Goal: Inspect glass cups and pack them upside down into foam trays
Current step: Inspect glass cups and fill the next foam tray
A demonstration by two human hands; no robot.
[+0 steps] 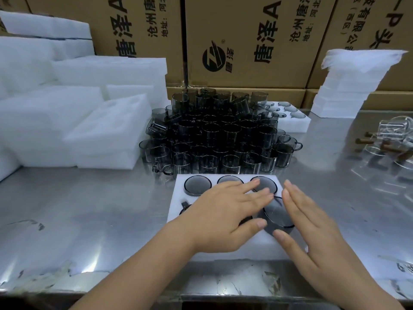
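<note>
Stainless steel covers the worktable [89, 209], and printed cardboard boxes [234, 41] are stacked along its far edge. Close to the person lies a white foam tray [241, 248] with round pockets in two rows. The far row holds three smoky grey cups, each with its flat base up: the left cup [197, 185], the middle cup [230, 179] and the right cup [266, 184]. In the near row a dark handle shows at the left pocket [185, 205]; the middle pocket is hidden under the left hand [223, 215].

At the near right pocket sits the tilted cup [278, 214], base up but leaning, not level with the foam. The left hand is spread flat over the tray with its fingers straight, its thumb just beside this cup. The right hand [312, 222] has straight fingers too, thumb against the cup's near wall; neither hand curls around it.

Behind the tray a pile of grey cups [212, 135] stands stacked in layers. A second foam tray [297, 126] behind the pile also has cup bases showing in its pockets. Stacks of empty foam trays [107, 130] rise on the left, a leaning stack of foam sheets [348, 86] on the right, and clear glassware [393, 135] lies at the right edge.
</note>
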